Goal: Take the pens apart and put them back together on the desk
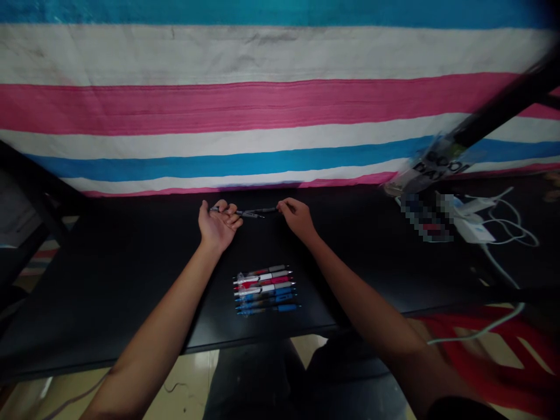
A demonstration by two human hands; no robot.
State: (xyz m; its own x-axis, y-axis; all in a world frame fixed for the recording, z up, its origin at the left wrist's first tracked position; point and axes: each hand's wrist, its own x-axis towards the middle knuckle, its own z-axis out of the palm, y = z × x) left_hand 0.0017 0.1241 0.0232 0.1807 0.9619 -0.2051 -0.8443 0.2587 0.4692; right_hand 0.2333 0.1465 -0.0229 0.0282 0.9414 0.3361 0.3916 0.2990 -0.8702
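Observation:
My left hand (219,227) is turned palm up over the black table, its fingers curled on a dark and grey pen (251,214) whose tip points right. At its right, my right hand (298,217) pinches the end of another dark pen (265,210). The two pens cross or lie close together between my hands; whether they touch I cannot tell. Nearer to me, a row of several pens (265,287) in red, white, blue and black lies side by side on the table, with clear plastic at their left ends.
The black table (131,280) reaches back to a striped plastic sheet (262,105). On the right are a clear bag with lettering (431,166), a white power strip (475,227) with cables, and a slanted black post (494,111). A red stool (494,361) stands below right.

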